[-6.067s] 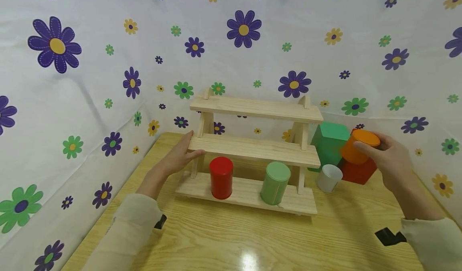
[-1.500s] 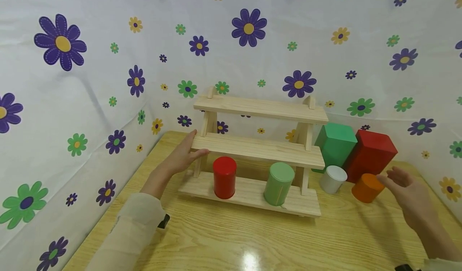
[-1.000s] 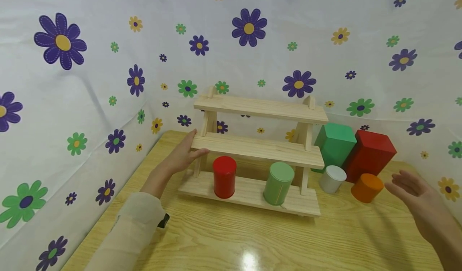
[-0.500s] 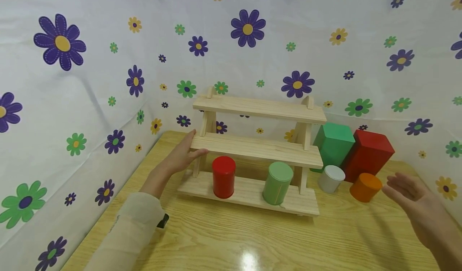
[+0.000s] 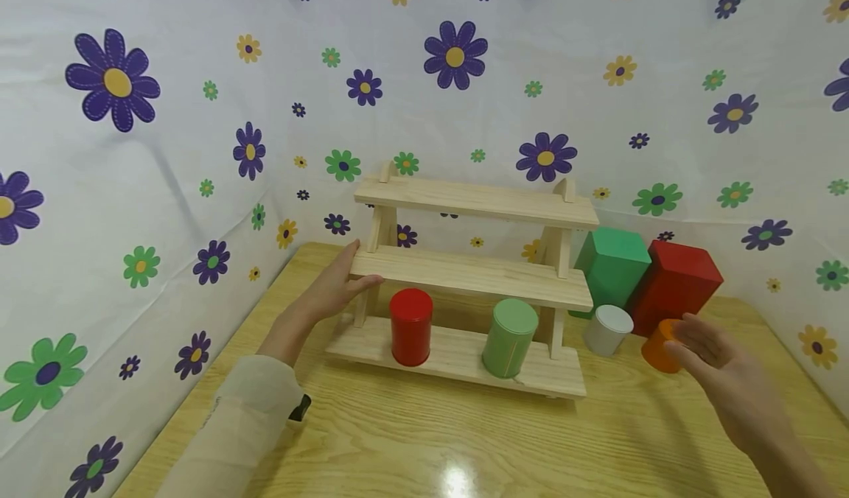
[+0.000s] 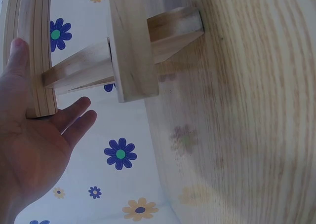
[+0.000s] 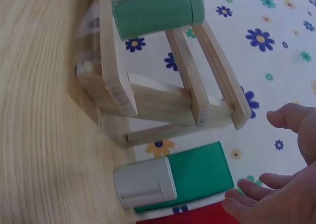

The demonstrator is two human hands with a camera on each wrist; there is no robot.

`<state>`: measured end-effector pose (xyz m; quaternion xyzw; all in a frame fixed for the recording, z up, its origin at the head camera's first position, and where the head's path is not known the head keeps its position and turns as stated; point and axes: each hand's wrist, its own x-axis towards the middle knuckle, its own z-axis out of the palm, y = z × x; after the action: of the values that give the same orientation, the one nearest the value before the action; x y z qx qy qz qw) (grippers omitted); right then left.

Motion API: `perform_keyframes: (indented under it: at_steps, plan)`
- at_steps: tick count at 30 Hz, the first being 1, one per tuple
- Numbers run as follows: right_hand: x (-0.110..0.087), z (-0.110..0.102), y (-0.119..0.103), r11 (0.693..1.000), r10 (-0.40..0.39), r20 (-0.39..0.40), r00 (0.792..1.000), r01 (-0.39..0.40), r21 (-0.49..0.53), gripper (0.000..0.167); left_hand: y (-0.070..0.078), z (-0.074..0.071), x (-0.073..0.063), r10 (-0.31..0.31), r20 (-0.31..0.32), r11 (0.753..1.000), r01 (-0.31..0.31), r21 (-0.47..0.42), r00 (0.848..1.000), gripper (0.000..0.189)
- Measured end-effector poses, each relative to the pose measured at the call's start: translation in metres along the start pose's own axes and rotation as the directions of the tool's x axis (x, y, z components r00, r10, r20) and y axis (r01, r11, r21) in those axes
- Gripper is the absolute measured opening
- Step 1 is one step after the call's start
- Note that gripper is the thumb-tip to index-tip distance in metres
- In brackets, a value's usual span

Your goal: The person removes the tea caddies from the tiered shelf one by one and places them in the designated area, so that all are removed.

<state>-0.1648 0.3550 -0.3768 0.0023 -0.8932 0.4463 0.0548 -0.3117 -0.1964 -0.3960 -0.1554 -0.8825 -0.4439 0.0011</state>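
Observation:
My left hand (image 5: 332,292) holds the left end of the middle board of a three-tier wooden display shelf (image 5: 471,271). In the left wrist view its thumb lies across the board's front and the fingers reach past the end. A red canister (image 5: 411,328) and a light green canister (image 5: 509,339) stand upright on the bottom board. At the right, my right hand (image 5: 736,387) hovers beside an orange canister (image 5: 654,351), thumb apart from loosely bent fingers, partly covering it. Nothing is in that hand's grasp; the right wrist view shows the thumb and fingers (image 7: 254,189) spread.
Right of the shelf stand a white canister (image 5: 608,330), a green box (image 5: 612,262) and a red box (image 5: 673,281), grouped close behind the orange canister. A flower-printed cloth (image 5: 458,115) hangs behind and to the left of the wooden table (image 5: 398,439).
Earlier my right hand held the orange canister up before the red box; it now stands on the table, released. The hand drew away rightward, then came back beside it. My left hand stays put.

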Motion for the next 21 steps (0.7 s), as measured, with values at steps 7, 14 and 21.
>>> perform_keyframes:
  at_steps: [7, 14, 21]
  plan:
    - [0.0, 0.023, -0.014, 0.993, -0.057, -0.005, 0.998, 0.057, 0.107, 0.07, 0.001, -0.001, -0.001, 0.003, 0.002, 1.0, -0.003, 0.005, 1.0, 0.098]
    - [0.0, 0.05, -0.03, 0.982, -0.06, -0.015, 0.998, 0.062, 0.18, 0.068, 0.003, -0.001, -0.003, 0.012, 0.005, 1.0, -0.012, -0.003, 1.0, 0.097]
    - [0.001, 0.073, -0.044, 0.959, -0.079, -0.021, 0.997, 0.081, 0.273, 0.062, 0.002, -0.001, -0.001, 0.014, 0.006, 1.0, -0.014, -0.01, 1.0, 0.097]
